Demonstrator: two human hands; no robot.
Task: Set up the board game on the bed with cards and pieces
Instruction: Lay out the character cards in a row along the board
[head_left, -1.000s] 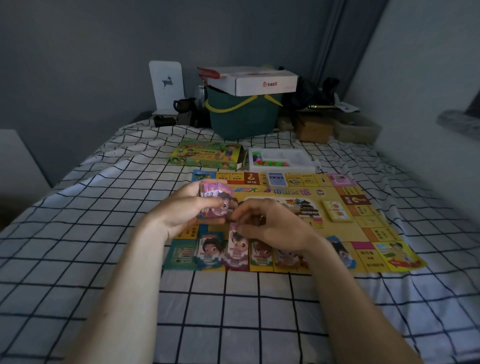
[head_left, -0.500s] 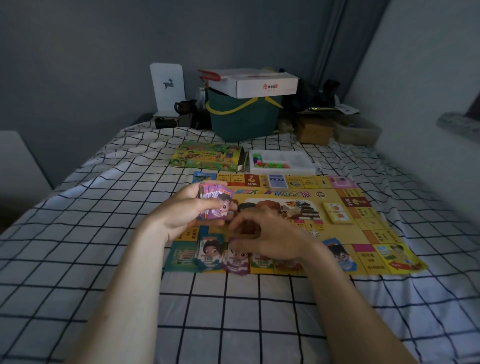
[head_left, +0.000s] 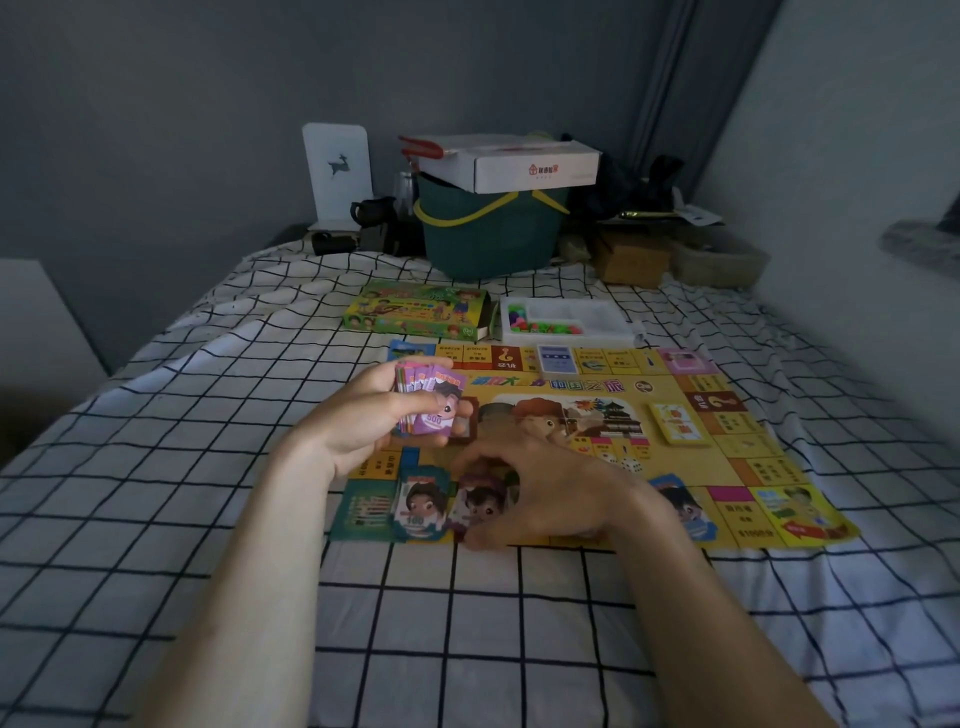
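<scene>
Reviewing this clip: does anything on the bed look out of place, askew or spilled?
Nothing stands out. The game board lies flat on the bed, card stacks sit along its near edge, and the piece tray is upright beside the game box. The left hand holds a card stack; the right hand places one.

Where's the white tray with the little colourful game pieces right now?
The white tray sits on the bed just beyond the far edge of the game board, right of the green game box, in front of the green basket.

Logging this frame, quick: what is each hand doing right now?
Left hand: grips a stack of money cards.
Right hand: pinches a purple card on the board.
</scene>
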